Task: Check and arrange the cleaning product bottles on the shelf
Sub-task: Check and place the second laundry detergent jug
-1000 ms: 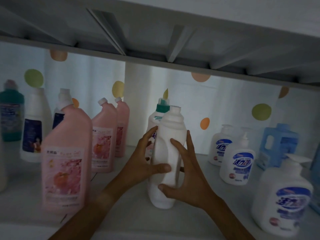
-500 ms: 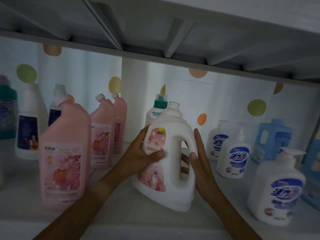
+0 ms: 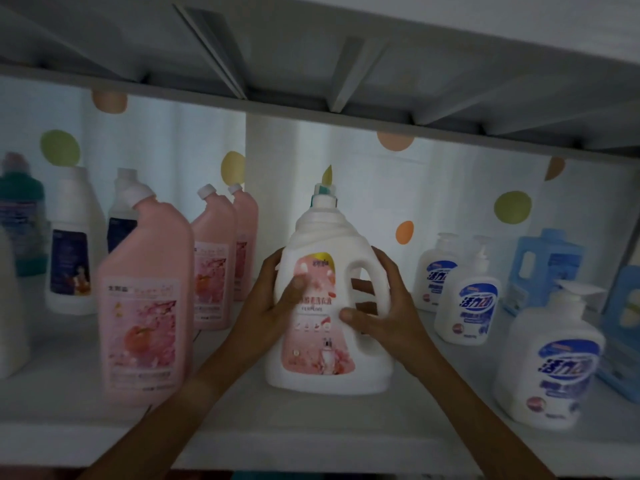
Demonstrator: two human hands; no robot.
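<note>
White jug (image 3: 329,306) gripped by L hand (image 3: 273,299) & R hand (image 3: 384,313).

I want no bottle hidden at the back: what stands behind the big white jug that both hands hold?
Above the white jug pokes a teal cap of another bottle standing behind it. Its body and label are covered by the jug, gripped by the left hand and right hand.
</note>
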